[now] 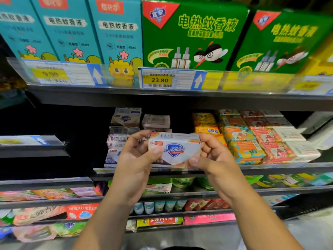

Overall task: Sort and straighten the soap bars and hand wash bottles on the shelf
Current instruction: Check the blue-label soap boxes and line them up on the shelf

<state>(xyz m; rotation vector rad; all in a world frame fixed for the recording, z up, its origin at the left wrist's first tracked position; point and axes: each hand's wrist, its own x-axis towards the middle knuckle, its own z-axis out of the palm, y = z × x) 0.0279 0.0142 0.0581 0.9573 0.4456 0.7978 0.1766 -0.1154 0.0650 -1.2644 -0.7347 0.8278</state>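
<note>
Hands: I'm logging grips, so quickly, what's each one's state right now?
Left hand: holding the soap box by its left end.
Right hand: holding the same box by its right end.

The Safeguard soap box (175, 149) was white with a blue shield logo and peachy corners. It was held level, front facing the camera, pinched at its ends by the left hand (137, 156) and right hand (214, 156), just in front of the shelf (270, 167). Behind it on the left sat an uneven stack of Safeguard boxes (124, 123). To the right, wrapped bars lay flat in rows: yellow bars (205, 121), orange-and-teal bars (243, 143), pinkish-red bars (270, 145), then white bars (295, 141).
</note>
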